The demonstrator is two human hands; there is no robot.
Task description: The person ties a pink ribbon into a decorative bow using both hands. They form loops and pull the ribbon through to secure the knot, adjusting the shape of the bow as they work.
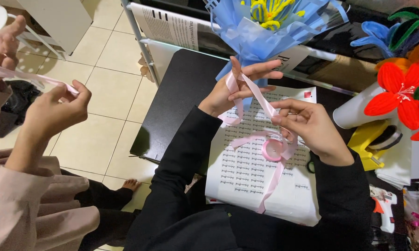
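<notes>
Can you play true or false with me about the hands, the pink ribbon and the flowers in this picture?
1. The pink ribbon is wound around fingers of the left hand. True.
2. The right hand holds scissors. False: it pinches the ribbon, just above the ribbon roll.
3. The bouquet behind the hands is wrapped in blue paper. True.
4. The ribbon roll lies on the bare floor. False: it lies on a printed white sheet on the black table.
5. The big flower at the right is red. True.
6. The other person's hands at the left are empty. False: they hold a pink ribbon too.
</notes>
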